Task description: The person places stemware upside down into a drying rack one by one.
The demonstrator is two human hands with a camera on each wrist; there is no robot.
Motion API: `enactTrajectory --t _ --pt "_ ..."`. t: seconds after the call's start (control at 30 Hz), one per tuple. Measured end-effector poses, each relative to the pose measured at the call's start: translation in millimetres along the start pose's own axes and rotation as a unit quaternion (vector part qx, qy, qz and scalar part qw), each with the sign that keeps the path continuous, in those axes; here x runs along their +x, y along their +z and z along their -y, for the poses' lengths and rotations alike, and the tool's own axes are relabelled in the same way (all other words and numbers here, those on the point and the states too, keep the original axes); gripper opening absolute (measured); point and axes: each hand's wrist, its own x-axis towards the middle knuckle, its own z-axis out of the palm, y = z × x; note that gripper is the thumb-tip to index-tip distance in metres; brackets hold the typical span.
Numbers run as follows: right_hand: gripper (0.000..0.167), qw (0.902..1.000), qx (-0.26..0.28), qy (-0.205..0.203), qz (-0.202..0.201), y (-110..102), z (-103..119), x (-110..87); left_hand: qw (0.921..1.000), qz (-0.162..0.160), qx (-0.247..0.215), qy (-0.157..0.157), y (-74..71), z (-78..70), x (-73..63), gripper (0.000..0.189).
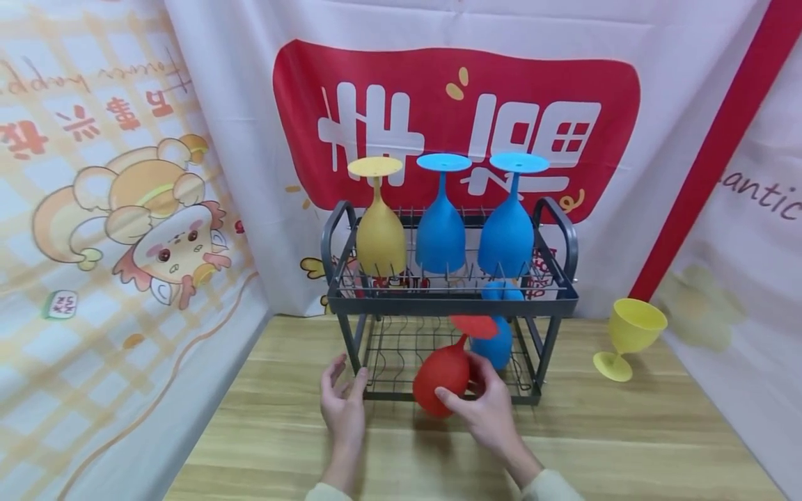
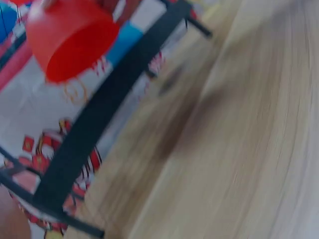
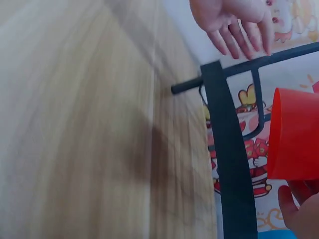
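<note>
My right hand (image 1: 489, 407) grips the bowl of a red goblet (image 1: 442, 379), which is upside down and tilted at the front of the lower tier of a dark two-tier rack (image 1: 451, 306). In the right wrist view the red goblet (image 3: 299, 134) shows its rim, with fingers on one side. My left hand (image 1: 344, 403) is beside the rack's front left corner, its fingers apart and holding nothing. Behind the red goblet a blue goblet (image 1: 495, 341) stands inverted on the lower tier. The upper tier bears an inverted yellow goblet (image 1: 380, 236) and two inverted blue goblets (image 1: 441, 236).
A yellow goblet (image 1: 635, 327) stands upright on the wooden table (image 1: 626, 438), right of the rack. Printed cloth (image 1: 250, 139) hangs behind and at both sides. The rack's side handles (image 1: 560, 229) rise above the upper tier.
</note>
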Motion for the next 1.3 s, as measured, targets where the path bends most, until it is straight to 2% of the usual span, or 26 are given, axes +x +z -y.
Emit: enactTrajectory --t 0.03,0.1,0.17,0.23,0.43,0.53,0.73,1.03,1.3 --pt "0.08 0.9998 -0.019 -0.009 -0.005 0 -1 2.3 0.9998 0.01 0.018 -0.009 -1.8 3.0 5.5 0.061" --pt "0.082 0.9983 -0.049 -0.027 -0.015 1 -3 7.2 0.9972 0.053 0.046 -0.026 -4.7 10.0 14.0 0.065" --pt "0.083 0.9967 -0.066 -0.042 -0.021 3 -6 11.9 0.9935 0.09 0.06 -0.037 -6.3 17.2 20.6 0.061" --pt "0.084 0.9956 -0.074 -0.053 -0.023 5 -9 16.4 0.9917 0.104 0.062 -0.044 -7.3 24.4 24.5 0.055" --pt "0.087 0.9956 -0.079 -0.035 -0.037 14 -16 29.3 0.9906 0.11 0.06 -0.054 -9.5 34.6 26.3 0.05" --pt "0.088 0.9941 -0.09 -0.034 -0.05 18 -19 36.2 0.9898 0.12 0.061 -0.046 -9.2 35.8 25.7 0.051" --pt "0.088 0.9894 -0.124 -0.024 -0.072 28 -32 51.9 0.9903 0.115 0.073 -0.026 -13.3 39.4 26.4 0.051" --pt "0.087 0.9871 -0.137 0.006 -0.083 35 -39 65.8 0.9901 0.119 0.064 -0.038 -14.5 40.6 28.4 0.05" --pt "0.088 0.9835 -0.147 0.031 -0.101 39 -38 74.2 0.9912 0.112 0.064 -0.031 -10.6 38.4 31.1 0.05"
